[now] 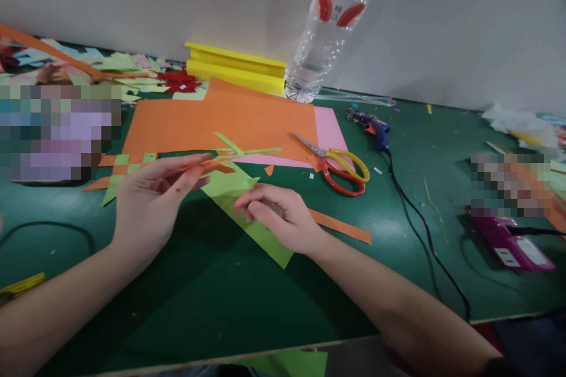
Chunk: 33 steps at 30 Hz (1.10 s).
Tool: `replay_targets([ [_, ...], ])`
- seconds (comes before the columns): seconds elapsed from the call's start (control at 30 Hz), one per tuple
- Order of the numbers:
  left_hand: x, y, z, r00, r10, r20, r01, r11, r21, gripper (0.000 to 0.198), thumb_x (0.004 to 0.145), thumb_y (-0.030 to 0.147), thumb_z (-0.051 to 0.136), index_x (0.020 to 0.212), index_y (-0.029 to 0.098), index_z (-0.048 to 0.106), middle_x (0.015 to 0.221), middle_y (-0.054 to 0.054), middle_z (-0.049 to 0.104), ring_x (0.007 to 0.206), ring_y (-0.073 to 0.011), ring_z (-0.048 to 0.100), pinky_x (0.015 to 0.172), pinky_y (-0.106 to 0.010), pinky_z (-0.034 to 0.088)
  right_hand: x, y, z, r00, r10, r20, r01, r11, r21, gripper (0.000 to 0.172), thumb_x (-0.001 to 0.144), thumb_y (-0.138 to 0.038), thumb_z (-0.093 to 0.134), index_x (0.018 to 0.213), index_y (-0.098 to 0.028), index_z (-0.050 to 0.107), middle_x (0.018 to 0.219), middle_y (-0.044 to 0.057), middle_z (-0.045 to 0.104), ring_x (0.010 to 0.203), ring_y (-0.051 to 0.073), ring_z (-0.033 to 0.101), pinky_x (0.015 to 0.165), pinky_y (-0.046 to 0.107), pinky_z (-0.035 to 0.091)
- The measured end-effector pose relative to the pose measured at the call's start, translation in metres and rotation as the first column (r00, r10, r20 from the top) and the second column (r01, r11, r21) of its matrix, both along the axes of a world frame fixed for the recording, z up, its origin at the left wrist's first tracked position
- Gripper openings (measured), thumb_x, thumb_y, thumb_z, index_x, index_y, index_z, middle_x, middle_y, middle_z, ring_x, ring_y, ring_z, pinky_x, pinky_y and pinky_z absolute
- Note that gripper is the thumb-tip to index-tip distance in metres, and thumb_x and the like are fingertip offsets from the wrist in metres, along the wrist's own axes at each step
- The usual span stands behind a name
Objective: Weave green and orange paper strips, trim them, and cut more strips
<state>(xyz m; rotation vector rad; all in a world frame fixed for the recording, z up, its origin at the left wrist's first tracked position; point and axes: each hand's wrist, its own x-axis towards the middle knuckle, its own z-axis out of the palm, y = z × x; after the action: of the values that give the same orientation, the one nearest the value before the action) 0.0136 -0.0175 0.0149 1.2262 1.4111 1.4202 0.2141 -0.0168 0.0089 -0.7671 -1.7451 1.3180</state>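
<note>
My left hand (150,200) is pinched around orange paper strips (223,167), whose ends stick out to the right past the fingertips. Thin green strips (254,152) show just beyond them, and I cannot tell whether they are held too. To the right, my right hand (283,218) has its fingers curled together over a light green sheet of paper (280,253). What its fingertips hold, if anything, is hidden. Behind my left hand lies a woven orange and green paper piece (121,169), partly covered. An orange strip (342,227) lies beyond my right wrist.
Scissors (347,172) lie right of centre on orange (177,123) and pink sheets (329,129). A glue gun (374,129) trails a black cable. Behind stand a clear bottle (327,41) and a yellow holder (234,68). Paper scraps (132,65) heap at back left; a purple device (513,241) sits right.
</note>
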Motion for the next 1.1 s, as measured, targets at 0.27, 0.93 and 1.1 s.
replay_targets([
  [0.27, -0.003, -0.009, 0.000, 0.897, -0.192, -0.398, 0.288, 0.937, 0.199, 0.021, 0.090, 0.016, 0.058, 0.100, 0.029, 0.071, 0.120, 0.003, 0.071, 0.113, -0.0182, 0.066, 0.096, -0.028, 0.054, 0.004, 0.007, -0.013, 0.974, -0.021, -0.224, -0.050, 0.951, -0.307, 0.048, 0.087, -0.065, 0.050, 0.076, -0.023, 0.072, 0.078, 0.003, 0.070, 0.082, 0.019, 0.067, 0.080, 0.035, 0.056],
  [0.93, -0.004, -0.015, 0.003, 0.640, 0.045, -0.767, 0.538, 0.687, 0.489, 0.044, 0.085, 0.000, 0.054, 0.123, 0.020, 0.061, 0.126, -0.004, 0.068, 0.105, -0.0160, 0.069, 0.096, -0.022, 0.053, 0.001, 0.012, -0.013, 0.914, -0.148, -0.377, -0.032, 0.902, -0.431, 0.008, 0.074, -0.026, 0.079, 0.080, -0.023, 0.076, 0.077, -0.001, 0.074, 0.069, 0.012, 0.067, 0.067, 0.026, 0.056],
  [1.1, -0.003, -0.011, -0.001, 0.768, -0.067, -0.638, 0.461, 0.749, 0.477, 0.047, 0.085, 0.004, 0.056, 0.128, 0.022, 0.054, 0.132, -0.008, 0.058, 0.121, -0.0234, 0.058, 0.102, -0.037, 0.052, 0.000, 0.013, -0.015, 0.909, -0.195, -0.369, 0.023, 0.906, -0.422, 0.006, 0.072, -0.025, 0.080, 0.076, -0.024, 0.075, 0.074, -0.002, 0.073, 0.068, 0.012, 0.067, 0.068, 0.027, 0.056],
])
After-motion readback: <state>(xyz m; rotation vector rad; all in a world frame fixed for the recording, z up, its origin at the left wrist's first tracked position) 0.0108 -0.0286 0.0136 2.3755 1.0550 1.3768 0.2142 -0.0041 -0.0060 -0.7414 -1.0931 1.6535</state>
